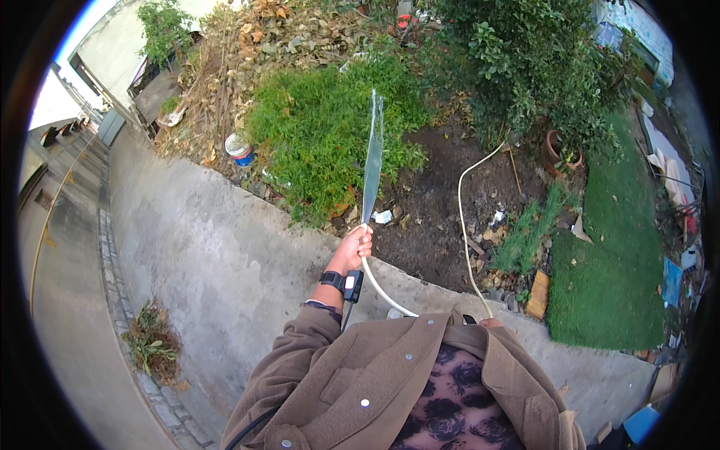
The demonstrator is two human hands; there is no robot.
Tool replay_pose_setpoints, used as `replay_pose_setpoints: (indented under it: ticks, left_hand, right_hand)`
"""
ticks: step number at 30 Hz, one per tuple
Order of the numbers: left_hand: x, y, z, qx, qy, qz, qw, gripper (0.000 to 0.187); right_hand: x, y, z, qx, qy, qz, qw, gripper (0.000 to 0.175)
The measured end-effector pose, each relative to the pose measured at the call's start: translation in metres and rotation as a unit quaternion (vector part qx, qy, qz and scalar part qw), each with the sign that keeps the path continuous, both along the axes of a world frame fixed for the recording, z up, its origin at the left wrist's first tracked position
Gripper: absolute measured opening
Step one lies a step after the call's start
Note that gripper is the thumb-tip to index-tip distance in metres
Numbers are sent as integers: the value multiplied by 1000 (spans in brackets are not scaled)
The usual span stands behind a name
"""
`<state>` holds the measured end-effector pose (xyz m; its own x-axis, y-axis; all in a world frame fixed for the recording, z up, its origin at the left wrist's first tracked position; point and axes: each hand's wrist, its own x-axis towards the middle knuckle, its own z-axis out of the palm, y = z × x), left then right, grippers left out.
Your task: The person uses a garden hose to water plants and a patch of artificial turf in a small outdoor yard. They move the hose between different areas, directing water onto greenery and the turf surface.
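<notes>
My left hand (355, 247) is closed around a pale garden hose (388, 297) near its open end. From that end a stream of water (373, 163) shoots forward over a bushy green plant (315, 129) dotted with small red spots. Below my fist the hose curves towards my jacket and goes out of sight. Another length of it (462, 208) runs from the soil back to my right hand (491, 323), at my jacket's edge. Only a few knuckles of that hand show, gripping the hose; the rest is hidden by the brown jacket (365, 365).
A concrete path (197, 236) borders the dark soil bed (416, 242). A white and blue bucket (239, 149) stands by dry leaves. Right of the bed are a clay pot (554, 149), a brick (538, 295) and green artificial turf (613, 270). Dried plants (151, 340) lie on the left.
</notes>
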<state>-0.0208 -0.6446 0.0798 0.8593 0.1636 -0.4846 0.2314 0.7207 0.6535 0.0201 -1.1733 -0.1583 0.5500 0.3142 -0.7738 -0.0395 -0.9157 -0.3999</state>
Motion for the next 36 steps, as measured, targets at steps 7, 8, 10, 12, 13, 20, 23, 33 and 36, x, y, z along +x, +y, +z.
replay_pose_setpoints:
  ticks: [7,8,10,12,13,20,23,33,36]
  left_hand:
    - [-6,2,-10,-26,59,-21,998,18]
    - [-4,4,-10,-20,70,-19,997,18]
    - [-3,6,-10,-15,84,-18,996,18]
    - [-3,7,-9,-13,100,-19,995,19]
    - [-4,7,-8,-21,95,-22,995,19]
    - [-5,15,10,-5,-5,42,999,16]
    - [-10,20,10,-11,-9,91,996,16]
    - [-34,42,0,-22,0,208,978,16]
    - [-40,45,0,-17,-5,224,974,15]
  right_hand:
    - [-1,5,21,35,7,34,999,20]
    - [-1,8,25,38,14,31,999,20]
    - [0,12,32,35,18,23,999,21]
    - [1,15,40,24,13,3,1000,22]
    - [-1,16,44,26,9,2,1000,18]
    - [-3,34,74,37,0,-17,999,24]
    - [-2,39,74,38,-15,-21,999,24]
    - [28,53,55,47,0,62,997,20]
    - [31,65,62,42,7,64,997,20]
